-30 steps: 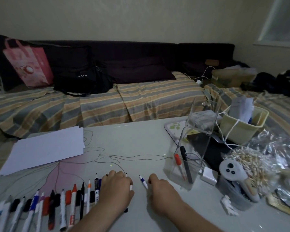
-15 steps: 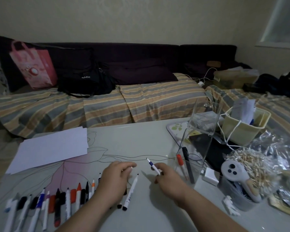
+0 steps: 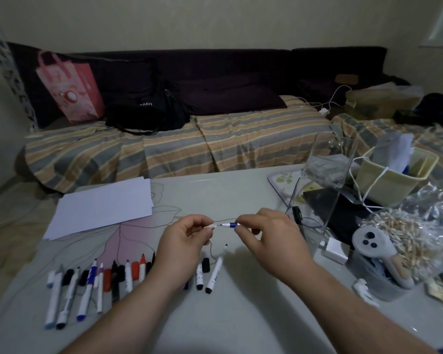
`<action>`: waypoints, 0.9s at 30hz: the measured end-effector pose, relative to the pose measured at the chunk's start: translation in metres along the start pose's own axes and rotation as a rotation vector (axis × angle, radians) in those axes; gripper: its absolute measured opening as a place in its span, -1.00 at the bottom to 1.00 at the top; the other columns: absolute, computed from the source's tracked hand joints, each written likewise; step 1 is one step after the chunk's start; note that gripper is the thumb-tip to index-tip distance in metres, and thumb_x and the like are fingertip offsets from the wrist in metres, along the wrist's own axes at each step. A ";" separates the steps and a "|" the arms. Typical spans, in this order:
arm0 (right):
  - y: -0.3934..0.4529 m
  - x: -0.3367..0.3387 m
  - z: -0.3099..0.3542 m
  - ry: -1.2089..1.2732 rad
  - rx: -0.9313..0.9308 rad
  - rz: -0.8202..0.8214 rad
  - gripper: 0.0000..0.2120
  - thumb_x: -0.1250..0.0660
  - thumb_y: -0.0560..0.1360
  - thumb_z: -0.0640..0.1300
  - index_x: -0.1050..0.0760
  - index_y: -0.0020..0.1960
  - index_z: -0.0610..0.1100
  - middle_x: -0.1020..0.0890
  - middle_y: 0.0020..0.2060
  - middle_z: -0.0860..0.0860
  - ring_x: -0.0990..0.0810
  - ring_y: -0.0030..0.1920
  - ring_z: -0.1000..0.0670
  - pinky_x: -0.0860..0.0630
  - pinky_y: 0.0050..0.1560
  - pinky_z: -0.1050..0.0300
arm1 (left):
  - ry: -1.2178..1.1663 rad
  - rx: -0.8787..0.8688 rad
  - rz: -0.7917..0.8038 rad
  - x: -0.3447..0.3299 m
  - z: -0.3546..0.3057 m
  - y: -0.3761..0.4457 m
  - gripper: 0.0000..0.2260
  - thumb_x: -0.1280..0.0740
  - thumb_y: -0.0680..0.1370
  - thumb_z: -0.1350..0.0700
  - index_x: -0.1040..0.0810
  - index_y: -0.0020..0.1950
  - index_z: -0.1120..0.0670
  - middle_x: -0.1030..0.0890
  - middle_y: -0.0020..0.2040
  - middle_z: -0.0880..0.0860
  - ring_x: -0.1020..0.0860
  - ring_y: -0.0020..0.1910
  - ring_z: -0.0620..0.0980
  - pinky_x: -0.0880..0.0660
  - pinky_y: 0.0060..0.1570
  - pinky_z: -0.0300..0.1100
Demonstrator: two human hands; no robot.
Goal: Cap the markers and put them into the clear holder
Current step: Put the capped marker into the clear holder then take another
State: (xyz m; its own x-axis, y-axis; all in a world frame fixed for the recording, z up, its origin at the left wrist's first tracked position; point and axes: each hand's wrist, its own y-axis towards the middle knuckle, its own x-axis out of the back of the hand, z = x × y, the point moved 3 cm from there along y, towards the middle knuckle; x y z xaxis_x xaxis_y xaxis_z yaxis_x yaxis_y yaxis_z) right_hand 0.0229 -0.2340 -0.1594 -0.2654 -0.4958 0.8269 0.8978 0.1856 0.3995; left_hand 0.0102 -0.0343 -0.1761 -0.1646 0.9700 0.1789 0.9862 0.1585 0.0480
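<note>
Above the bench, both hands are up now: right hand [image 3: 269, 235] pinches the blue marker [image 3: 229, 224], left hand [image 3: 187, 236] pinches its cap [image 3: 211, 226], tip nearly in; clear holder [image 3: 317, 200] waits beside.

2 bare forearms reach in from the bottom edge, with no sleeves, watch, bracelet or rings showing on them. The left hand [image 3: 183, 240] and the right hand [image 3: 269, 236] are both uncovered, without gloves, and the fingers have short, plain nails. The room is dim, so finer detail cannot be made out.
</note>
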 end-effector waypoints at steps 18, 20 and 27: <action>-0.002 0.000 0.013 -0.228 0.194 -0.067 -0.68 -0.19 0.57 0.23 -0.62 -0.10 0.09 -0.51 -0.30 0.07 -0.55 -0.33 -0.07 -0.46 -0.34 0.07 | 0.319 -0.170 -0.016 -0.008 -0.014 -0.011 -0.91 -0.46 0.54 0.09 -0.69 -0.06 -0.12 -0.69 -0.18 -0.18 -0.63 -0.15 -0.20 -0.51 -0.16 -0.37; -0.004 0.000 0.017 -0.256 0.210 -0.081 -0.71 -0.23 0.56 0.23 -0.61 -0.15 0.09 -0.51 -0.33 0.06 -0.55 -0.37 -0.03 -0.38 -0.39 0.13 | 0.300 -0.167 -0.033 -0.009 -0.014 -0.011 -0.91 -0.46 0.53 0.10 -0.69 -0.09 -0.10 -0.68 -0.21 -0.18 -0.62 -0.16 -0.21 -0.53 -0.13 -0.30; -0.009 -0.013 0.020 -0.019 0.034 -0.015 -0.83 -0.24 0.60 0.15 -0.54 -0.01 0.11 -0.63 -0.20 0.11 -0.60 -0.14 -0.03 -0.48 -0.22 0.03 | 0.406 -0.297 -0.031 -0.015 -0.018 -0.010 -0.88 -0.44 0.53 0.18 -0.67 -0.10 -0.06 -0.67 -0.23 -0.19 -0.61 -0.16 -0.19 -0.47 -0.18 -0.35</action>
State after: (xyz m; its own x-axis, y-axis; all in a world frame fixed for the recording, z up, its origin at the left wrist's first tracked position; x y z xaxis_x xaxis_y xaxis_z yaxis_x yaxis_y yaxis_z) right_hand 0.0111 -0.2125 -0.1664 -0.2855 -0.4823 0.8282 0.8812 0.2077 0.4247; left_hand 0.0025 -0.0539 -0.1616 -0.2457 0.8064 0.5379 0.9428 0.0697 0.3260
